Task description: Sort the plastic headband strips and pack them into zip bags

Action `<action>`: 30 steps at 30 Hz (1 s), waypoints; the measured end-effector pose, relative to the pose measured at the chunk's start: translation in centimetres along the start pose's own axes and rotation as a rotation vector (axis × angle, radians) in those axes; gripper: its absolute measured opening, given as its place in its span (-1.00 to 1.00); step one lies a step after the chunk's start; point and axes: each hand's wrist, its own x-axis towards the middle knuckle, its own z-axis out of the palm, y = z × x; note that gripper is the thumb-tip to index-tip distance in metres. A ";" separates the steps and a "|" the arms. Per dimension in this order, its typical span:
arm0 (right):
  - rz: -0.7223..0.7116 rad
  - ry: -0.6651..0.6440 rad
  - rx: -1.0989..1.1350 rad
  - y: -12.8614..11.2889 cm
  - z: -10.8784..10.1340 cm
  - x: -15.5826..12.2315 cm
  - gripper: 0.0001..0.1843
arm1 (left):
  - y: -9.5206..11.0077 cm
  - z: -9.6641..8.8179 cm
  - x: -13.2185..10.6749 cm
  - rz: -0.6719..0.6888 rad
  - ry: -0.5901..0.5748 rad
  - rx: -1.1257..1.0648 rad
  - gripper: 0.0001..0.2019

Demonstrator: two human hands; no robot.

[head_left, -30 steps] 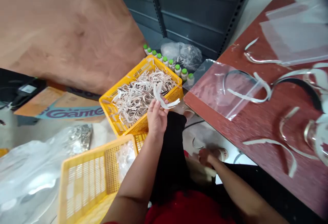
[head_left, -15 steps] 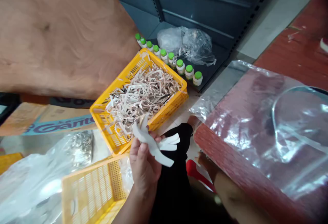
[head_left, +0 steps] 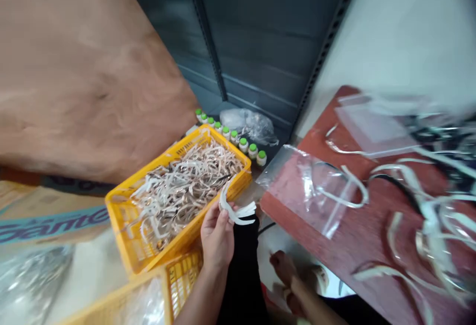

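Observation:
My left hand [head_left: 218,233] is closed around a small bunch of white curved strips [head_left: 238,212], their loose ends fanning out to the right. It is at the near right edge of a yellow plastic basket [head_left: 238,182], which is filled with a tangled heap of similar white and brownish strips [head_left: 189,181]. Lower and to the right, in shade beside the red table, my right hand [head_left: 284,268] appears curled closed. Blur and shadow hide whatever might be between its fingers. My black-clad leg [head_left: 241,270] lies between the two hands.
The red table [head_left: 305,221] bears clear plastic bags [head_left: 345,176] and several curved white strips [head_left: 386,271]. Small green-capped bottles [head_left: 243,145] stand in a row behind the basket. A second yellow basket [head_left: 130,297] is at lower left, near a cardboard box [head_left: 55,223].
My view has tilted upward and turned right, showing more of the red table and wall. My left hand still grips the white strips. My right hand, blurred before, now shows more distinctly.

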 end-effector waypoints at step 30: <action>-0.594 0.757 0.520 -12.0 -15.3 -24.9 -0.71 | -0.1 15.5 -18.6 0.211 -1.055 0.717 -0.71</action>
